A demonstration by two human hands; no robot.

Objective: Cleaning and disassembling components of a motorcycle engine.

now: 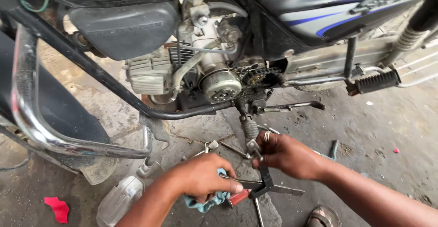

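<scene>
While a sandal point(323, 216) shows at the bottom edge, the left hand point(200, 176) is closed around a blue cloth point(206, 203) and presses its thumb on the dark handle of the pliers point(264, 187). Red grip ends of those pliers sit just beside that thumb. Fingers of the right hand point(285, 154), one wearing a ring, are pinched shut on a small metal part point(253, 146) at the pliers' upper end, just below the foot lever point(249, 127). Loose bolts point(233, 150) lie on the concrete floor point(388, 140) between the hands and the motorcycle. A clear cover point(119, 199) and a red scrap point(57, 208) rest on the floor to the left. Beyond, a chrome guard point(34, 117) curves beside the engine point(191, 67), whose bare sprocket point(258, 77) and chain are exposed. A rubber footpeg point(376, 81) juts out at the right, under the grey and blue side panel point(328, 12).
</scene>
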